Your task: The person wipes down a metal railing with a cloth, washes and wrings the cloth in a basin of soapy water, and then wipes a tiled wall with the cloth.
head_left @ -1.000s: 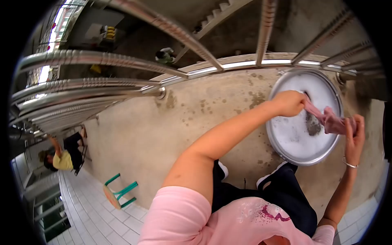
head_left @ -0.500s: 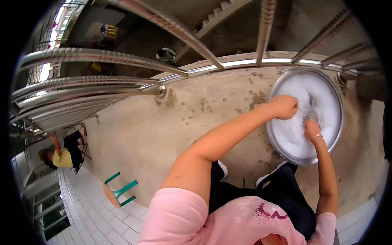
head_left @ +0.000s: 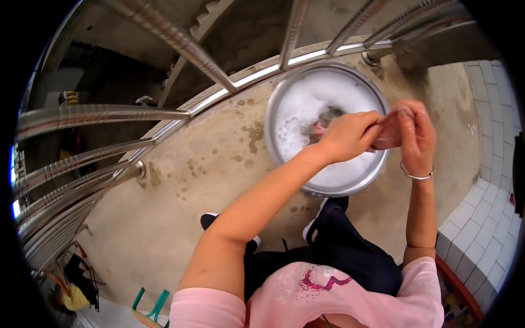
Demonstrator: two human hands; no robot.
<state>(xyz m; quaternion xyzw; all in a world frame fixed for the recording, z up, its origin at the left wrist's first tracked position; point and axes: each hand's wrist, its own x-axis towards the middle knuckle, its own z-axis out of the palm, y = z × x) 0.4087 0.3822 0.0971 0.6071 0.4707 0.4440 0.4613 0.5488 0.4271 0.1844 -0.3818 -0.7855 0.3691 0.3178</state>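
Note:
A round metal basin (head_left: 272, 109) full of white suds (head_left: 299, 104) stands on the floor in front of me. Over its right side, my left hand (head_left: 350, 135) pinches one end of a wet, pinkish piece of cloth (head_left: 389, 131). My right hand (head_left: 418, 134), with a bangle at the wrist, has its fingers closed on the cloth's other end, just past the rim. Dark water shows through a gap in the foam, with something small and pink (head_left: 319, 129) at its edge; I cannot make out what that is.
A metal railing (head_left: 213, 104) runs behind the basin and down the left side, with a drop beyond it. Water spots mark the concrete floor (head_left: 180, 186). A green-legged stool (head_left: 156, 306) and a seated person (head_left: 76, 295) are at lower left. White tiles (head_left: 486, 229) line the right.
Both hands have come up out of the suds and moved right of the basin's middle, now holding the pinkish cloth between them. The view has shifted, putting the basin further left.

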